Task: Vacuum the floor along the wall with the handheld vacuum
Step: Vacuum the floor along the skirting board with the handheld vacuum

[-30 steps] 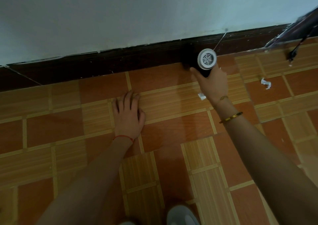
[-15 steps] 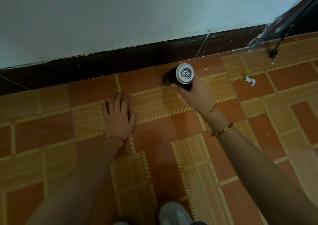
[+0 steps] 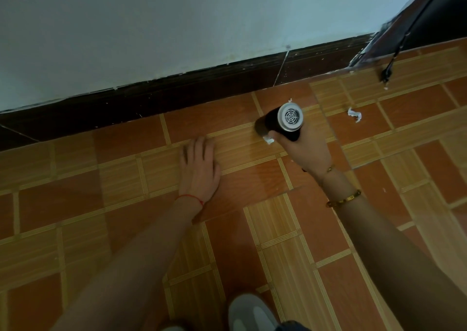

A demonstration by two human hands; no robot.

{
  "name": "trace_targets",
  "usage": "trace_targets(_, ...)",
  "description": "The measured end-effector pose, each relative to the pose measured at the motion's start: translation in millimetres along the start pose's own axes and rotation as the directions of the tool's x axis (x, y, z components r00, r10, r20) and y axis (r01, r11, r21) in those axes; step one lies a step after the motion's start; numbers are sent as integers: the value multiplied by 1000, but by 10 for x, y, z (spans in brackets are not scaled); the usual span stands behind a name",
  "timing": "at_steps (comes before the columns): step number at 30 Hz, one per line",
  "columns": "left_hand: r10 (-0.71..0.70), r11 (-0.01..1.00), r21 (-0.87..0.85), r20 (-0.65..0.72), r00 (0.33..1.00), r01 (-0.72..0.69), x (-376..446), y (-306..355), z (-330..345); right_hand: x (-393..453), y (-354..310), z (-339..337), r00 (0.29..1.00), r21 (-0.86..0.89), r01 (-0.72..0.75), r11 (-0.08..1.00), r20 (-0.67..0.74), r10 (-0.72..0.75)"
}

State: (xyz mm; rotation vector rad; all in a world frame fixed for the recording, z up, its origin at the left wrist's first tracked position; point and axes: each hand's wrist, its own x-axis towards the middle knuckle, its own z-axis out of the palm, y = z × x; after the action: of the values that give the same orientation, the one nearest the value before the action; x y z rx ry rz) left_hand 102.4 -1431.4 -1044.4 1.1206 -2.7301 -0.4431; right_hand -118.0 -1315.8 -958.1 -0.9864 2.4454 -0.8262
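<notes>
Vacuum [image 3: 283, 123] sits clamped in my right hand [image 3: 307, 151], nozzle down on the floor [image 3: 227, 118] near the skirting. My left hand [image 3: 199, 171] lies flat, fingers slightly apart. Paper scraps [image 3: 354, 115] remain to the right, so I judge plenty left.

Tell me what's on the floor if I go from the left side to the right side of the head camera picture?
left hand flat on the floor → small white scrap → handheld vacuum in the right hand → crumpled white paper bit → black cable end
</notes>
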Motion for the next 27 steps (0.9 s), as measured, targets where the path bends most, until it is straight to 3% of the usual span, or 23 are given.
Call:
trace_targets(2,29,1000,-2,26,999,-29,41,135,53,-50,6,0,1000,-17,5,1000,15,-4)
trace_targets(8,44,998,49,77,996,-48,120,308,181,-131,110,-204,987,-13,-32,999,-158,29)
trace_targets(16,25,998,54,35,999,-27,112,316,273,-291,164,-181,999,-7,-30,1000,16,31)
trace_targets(22,20,998,55,25,999,-22,113,318,261,-298,230,-215,991,-34,-78,996,-109,74)
trace_targets(27,20,1000,22,7,1000,-20,108,325,236,-303,178,-221,997,-26,-30,999,63,31)
